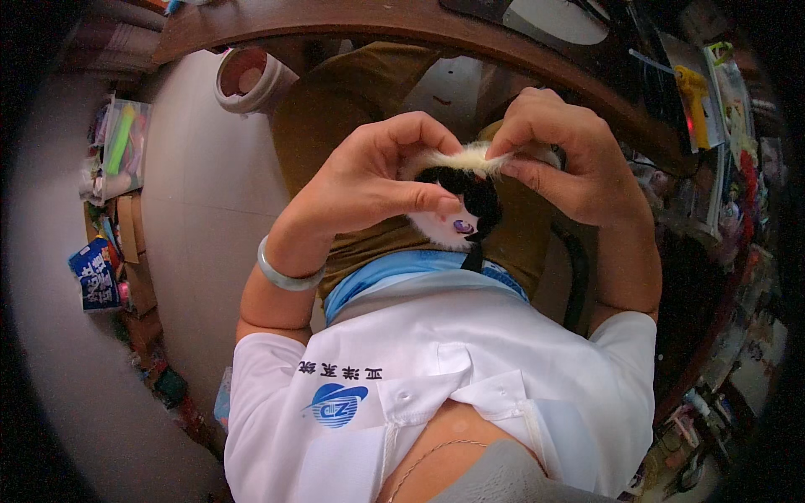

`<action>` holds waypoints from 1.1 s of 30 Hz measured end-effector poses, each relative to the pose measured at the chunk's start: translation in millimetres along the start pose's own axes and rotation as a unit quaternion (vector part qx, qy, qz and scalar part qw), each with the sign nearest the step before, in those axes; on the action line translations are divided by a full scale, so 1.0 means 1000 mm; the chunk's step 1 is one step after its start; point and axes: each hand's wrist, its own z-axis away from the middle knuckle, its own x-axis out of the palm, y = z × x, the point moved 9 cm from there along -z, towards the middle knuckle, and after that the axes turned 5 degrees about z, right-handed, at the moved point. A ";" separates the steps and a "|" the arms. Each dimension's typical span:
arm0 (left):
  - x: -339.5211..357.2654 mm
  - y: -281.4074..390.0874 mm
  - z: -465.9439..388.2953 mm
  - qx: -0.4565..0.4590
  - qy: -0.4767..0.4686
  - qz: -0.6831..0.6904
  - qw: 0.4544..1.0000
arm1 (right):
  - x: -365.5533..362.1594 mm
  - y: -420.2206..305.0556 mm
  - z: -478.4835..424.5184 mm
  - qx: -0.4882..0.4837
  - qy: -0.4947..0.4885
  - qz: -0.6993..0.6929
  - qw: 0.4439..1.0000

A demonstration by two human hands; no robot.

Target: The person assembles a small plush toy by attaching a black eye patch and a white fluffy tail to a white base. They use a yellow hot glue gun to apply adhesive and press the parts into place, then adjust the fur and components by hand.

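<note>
A small furry plush piece (487, 200), black and white with a purple eye, is held above my lap. My left hand (371, 173) grips its left side, the thumb pressed on the white face near the eye. Along its upper edge runs cream-coloured fluffy fur (473, 157). The thumb and index finger of my right hand (563, 148) pinch the right end of this fur. Both hands meet close together at that edge. My fingers hide the back of the plush piece, and whether the cream fur is a separate strip cannot be told.
A wooden tabletop edge (352, 22) curves across beyond my hands. A round bin (273, 82) stands on the floor at the upper left. Cardboard boxes (135, 232) and a clear bag (135, 166) line the left. A yellow glue gun (692, 100) is at the right.
</note>
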 end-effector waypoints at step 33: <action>0.004 -0.015 -0.014 -0.015 0.077 -0.035 0.996 | -0.005 0.023 0.055 0.181 0.110 -0.064 0.975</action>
